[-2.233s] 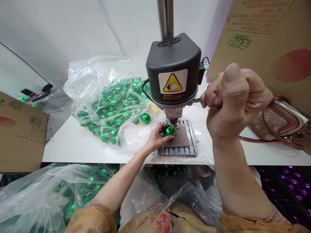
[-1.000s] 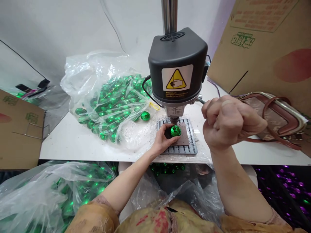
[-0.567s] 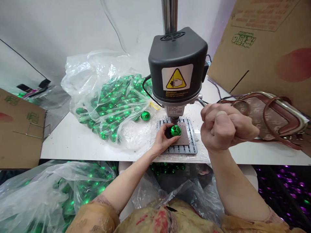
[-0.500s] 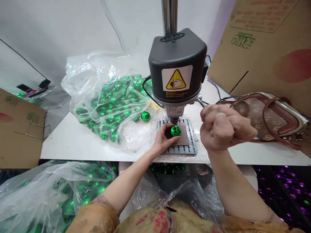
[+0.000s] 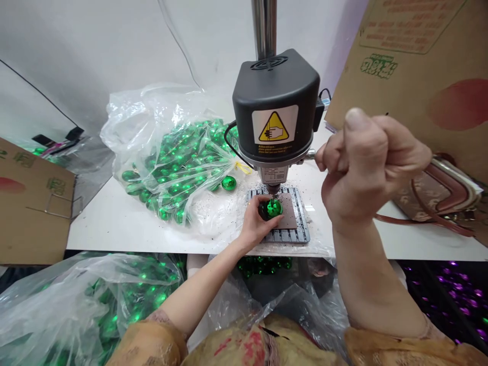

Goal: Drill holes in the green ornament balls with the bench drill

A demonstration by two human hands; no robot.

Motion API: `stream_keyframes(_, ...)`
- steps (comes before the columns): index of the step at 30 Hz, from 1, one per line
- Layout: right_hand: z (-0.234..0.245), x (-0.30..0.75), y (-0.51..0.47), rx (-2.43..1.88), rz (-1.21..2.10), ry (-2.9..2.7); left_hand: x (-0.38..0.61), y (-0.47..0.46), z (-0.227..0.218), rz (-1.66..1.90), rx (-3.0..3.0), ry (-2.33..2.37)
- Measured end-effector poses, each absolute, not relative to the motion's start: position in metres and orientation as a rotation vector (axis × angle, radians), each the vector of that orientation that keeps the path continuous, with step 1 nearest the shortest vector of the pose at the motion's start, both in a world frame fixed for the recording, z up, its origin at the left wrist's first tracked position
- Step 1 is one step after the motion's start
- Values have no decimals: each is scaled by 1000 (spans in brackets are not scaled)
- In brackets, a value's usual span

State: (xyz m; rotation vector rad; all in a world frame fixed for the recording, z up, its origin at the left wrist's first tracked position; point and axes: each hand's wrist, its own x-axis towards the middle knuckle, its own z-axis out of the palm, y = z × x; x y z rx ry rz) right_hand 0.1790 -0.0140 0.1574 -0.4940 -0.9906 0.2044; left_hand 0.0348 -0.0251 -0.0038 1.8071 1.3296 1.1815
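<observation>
A small black bench drill (image 5: 275, 114) stands on the white table (image 5: 114, 223), its bit just above a shiny green ball (image 5: 273, 208). My left hand (image 5: 256, 223) is closed round that ball and holds it on the brown pad of the ribbed grey base plate (image 5: 293, 231). Raised close to the camera, my right hand (image 5: 368, 162) is a fist gripping the drill's feed lever, whose metal stem shows at the drill's right side (image 5: 310, 152).
A clear plastic bag (image 5: 168, 152) full of green balls lies left of the drill, one loose green ball (image 5: 229, 183) beside it. More bagged green balls (image 5: 95, 305) sit below the table edge. Cardboard boxes (image 5: 415, 66) and a brown handbag (image 5: 442, 188) stand right.
My right hand pulled the lever down and the drill head sank onto the ball; now the fist has swung back up and the head has risen slightly. The left hand stayed on the ball.
</observation>
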Motion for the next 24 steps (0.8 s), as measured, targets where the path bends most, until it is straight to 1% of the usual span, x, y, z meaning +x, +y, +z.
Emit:
stream_keyframes(3, 166, 180, -11, -518, 203, -1002, 29, -52, 11, 1049, 1978, 1440)
stream_keyframes(7, 163, 180, -10, -518, 187, -1005, 10, -81, 23, 682, 2217, 1232)
stream_keyframes(8, 162, 180, -10, -511, 185, -1004, 3, -80, 25, 673, 2232, 1203)
stream_keyframes(10, 162, 180, -9, -494, 179, -995, -11, -65, 24, 778, 2232, 1280)
stream_keyframes(13, 162, 180, -9, -473, 184, -980, -34, -18, 18, 989, 2249, 1641)
stream_keyframes(16, 163, 180, -8, -450, 200, -966, -52, 34, 6, 990, 2245, 1924)
stream_keyframes(20, 162, 181, -8, -438, 207, -974, -63, 68, -5, 835, 2308, 1854)
stream_keyframes(24, 162, 180, -8, -424, 182, -980, -58, 59, 3, 927, 2262, 1628)
